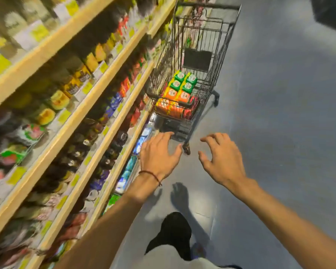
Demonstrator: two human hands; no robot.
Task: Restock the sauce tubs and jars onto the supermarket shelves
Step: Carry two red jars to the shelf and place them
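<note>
A dark wire shopping cart [224, 45] stands in the aisle ahead of me, beside the shelves. Green-lidded tubs [184, 81] and orange packs [175, 100] lie in its basket. My left hand [159, 154] and my right hand [219, 158] reach forward over the floor, a little short of the cart's near end. Both hold nothing, with fingers spread and loosely bent. A thin red cord circles my left wrist.
Wooden-edged shelves [97, 86] run along the left, packed with jars, tubs and packets behind yellow price tags; they look blurred. The grey-blue aisle floor [279, 133] spreads to the right. My dark shoe [173, 230] shows below the hands.
</note>
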